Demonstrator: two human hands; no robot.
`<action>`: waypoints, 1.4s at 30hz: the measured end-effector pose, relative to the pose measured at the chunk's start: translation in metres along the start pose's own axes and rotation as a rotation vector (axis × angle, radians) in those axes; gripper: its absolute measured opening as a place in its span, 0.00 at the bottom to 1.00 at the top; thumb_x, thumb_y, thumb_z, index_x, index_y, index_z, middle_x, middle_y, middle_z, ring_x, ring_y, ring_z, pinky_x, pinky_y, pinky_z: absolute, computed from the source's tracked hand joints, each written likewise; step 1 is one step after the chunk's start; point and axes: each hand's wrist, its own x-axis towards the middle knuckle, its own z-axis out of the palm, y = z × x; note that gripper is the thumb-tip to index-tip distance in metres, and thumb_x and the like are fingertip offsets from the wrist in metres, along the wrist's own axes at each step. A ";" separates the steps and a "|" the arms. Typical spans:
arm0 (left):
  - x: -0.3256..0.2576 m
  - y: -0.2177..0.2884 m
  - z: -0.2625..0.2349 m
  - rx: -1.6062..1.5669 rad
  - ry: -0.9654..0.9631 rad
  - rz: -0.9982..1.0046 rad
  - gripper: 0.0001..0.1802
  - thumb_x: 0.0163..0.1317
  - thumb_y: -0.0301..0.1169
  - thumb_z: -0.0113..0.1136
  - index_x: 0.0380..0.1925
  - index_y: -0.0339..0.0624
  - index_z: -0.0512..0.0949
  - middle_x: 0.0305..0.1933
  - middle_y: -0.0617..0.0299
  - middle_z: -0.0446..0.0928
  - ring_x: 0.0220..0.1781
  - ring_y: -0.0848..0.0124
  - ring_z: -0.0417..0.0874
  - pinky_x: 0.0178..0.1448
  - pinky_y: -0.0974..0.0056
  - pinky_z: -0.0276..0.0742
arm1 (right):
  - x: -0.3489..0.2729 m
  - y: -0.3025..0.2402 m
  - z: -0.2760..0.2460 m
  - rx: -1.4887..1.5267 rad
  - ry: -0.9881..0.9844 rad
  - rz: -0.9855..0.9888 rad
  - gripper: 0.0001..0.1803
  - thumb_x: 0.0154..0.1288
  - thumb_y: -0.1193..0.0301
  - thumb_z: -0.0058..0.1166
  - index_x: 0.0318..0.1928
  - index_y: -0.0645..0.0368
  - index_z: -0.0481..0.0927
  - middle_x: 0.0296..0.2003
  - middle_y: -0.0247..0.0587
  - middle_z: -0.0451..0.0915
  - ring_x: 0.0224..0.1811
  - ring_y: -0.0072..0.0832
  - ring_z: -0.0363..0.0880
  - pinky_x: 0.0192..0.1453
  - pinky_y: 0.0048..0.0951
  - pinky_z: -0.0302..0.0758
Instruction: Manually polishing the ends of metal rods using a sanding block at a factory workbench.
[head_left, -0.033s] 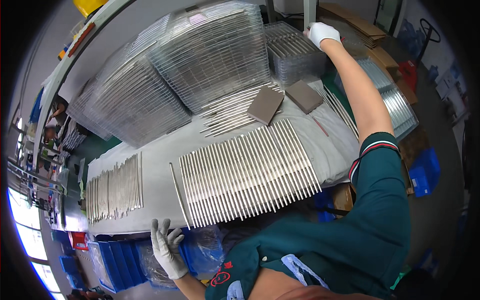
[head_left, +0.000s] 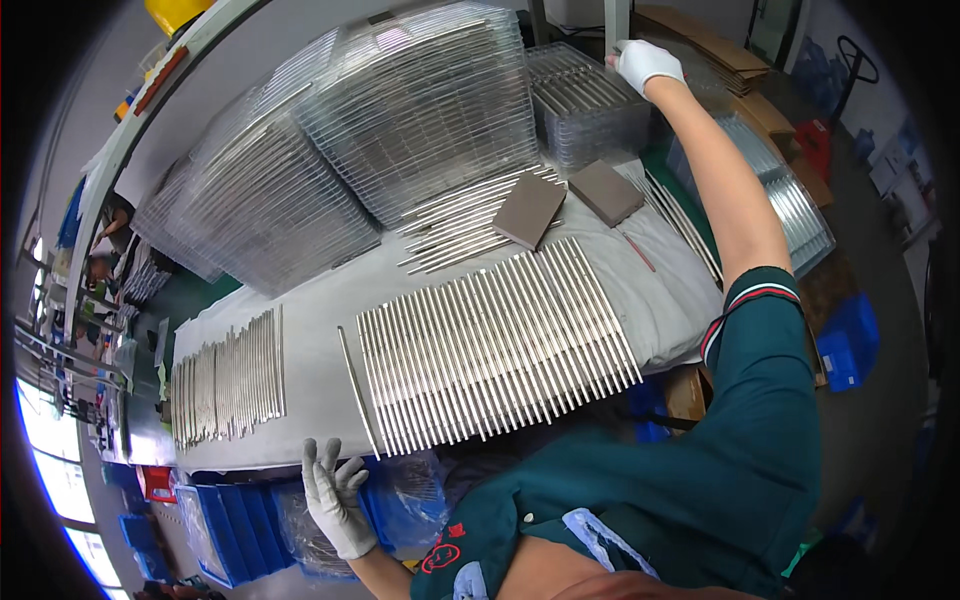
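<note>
My left hand (head_left: 336, 505), in a white glove, hovers by the table's front edge with its fingers spread and nothing in it. Nearest to it is a single metal rod (head_left: 357, 390), lying apart from a wide row of shiny metal rods (head_left: 490, 350). My right hand (head_left: 648, 66), also gloved, reaches far out to the back right, beside an upright metal post (head_left: 617, 22) and above a stack of clear trays holding rods (head_left: 590, 110). Its fingers look bent together. Whatever they grip, if anything, is hidden.
Tall stacks of clear trays (head_left: 420, 110) stand at the back. Two brown blocks (head_left: 530, 210) lie by a loose pile of rods (head_left: 450, 225). Shorter rods (head_left: 230, 375) lie at the left. Blue bins (head_left: 235, 530) stand below the table.
</note>
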 end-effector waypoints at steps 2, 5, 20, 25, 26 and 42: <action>0.002 -0.002 -0.001 -0.018 0.009 0.013 0.29 0.70 0.41 0.46 0.66 0.39 0.57 0.56 0.44 0.71 0.39 0.69 0.82 0.39 0.72 0.81 | -0.020 0.007 -0.025 0.066 0.099 -0.031 0.23 0.65 0.51 0.43 0.57 0.45 0.74 0.52 0.41 0.77 0.52 0.45 0.76 0.55 0.39 0.72; 0.006 -0.008 0.001 -0.022 0.001 -0.004 0.29 0.70 0.41 0.46 0.65 0.39 0.58 0.56 0.44 0.71 0.39 0.69 0.81 0.39 0.72 0.80 | -0.083 0.033 -0.069 0.078 0.077 -0.078 0.24 0.64 0.51 0.45 0.56 0.47 0.75 0.52 0.41 0.77 0.53 0.42 0.76 0.55 0.37 0.71; 0.010 -0.006 0.026 -0.106 -0.268 0.076 0.29 0.70 0.41 0.46 0.66 0.38 0.56 0.57 0.43 0.69 0.41 0.67 0.82 0.42 0.70 0.80 | -0.303 0.142 -0.093 0.021 -0.051 0.069 0.16 0.57 0.60 0.57 0.37 0.59 0.81 0.39 0.45 0.78 0.42 0.46 0.77 0.47 0.41 0.73; -0.012 -0.004 0.012 -0.072 -0.198 0.083 0.28 0.70 0.40 0.45 0.65 0.39 0.58 0.57 0.45 0.69 0.42 0.67 0.81 0.41 0.70 0.79 | -0.293 0.161 -0.086 0.153 -0.040 0.073 0.17 0.55 0.60 0.58 0.36 0.60 0.83 0.41 0.46 0.79 0.42 0.45 0.77 0.48 0.39 0.73; -0.014 -0.006 0.009 -0.078 -0.172 0.077 0.28 0.70 0.40 0.45 0.65 0.39 0.58 0.57 0.45 0.69 0.42 0.67 0.81 0.41 0.70 0.79 | -0.291 0.164 -0.087 0.204 -0.092 0.063 0.15 0.55 0.63 0.60 0.37 0.62 0.82 0.43 0.45 0.79 0.43 0.42 0.78 0.50 0.35 0.72; -0.027 -0.009 -0.015 -0.107 -0.249 0.103 0.28 0.69 0.44 0.46 0.65 0.44 0.61 0.59 0.55 0.70 0.45 0.72 0.77 0.46 0.71 0.73 | -0.279 0.174 -0.075 0.103 -0.203 0.125 0.23 0.57 0.52 0.54 0.45 0.55 0.81 0.46 0.46 0.79 0.47 0.42 0.78 0.53 0.36 0.72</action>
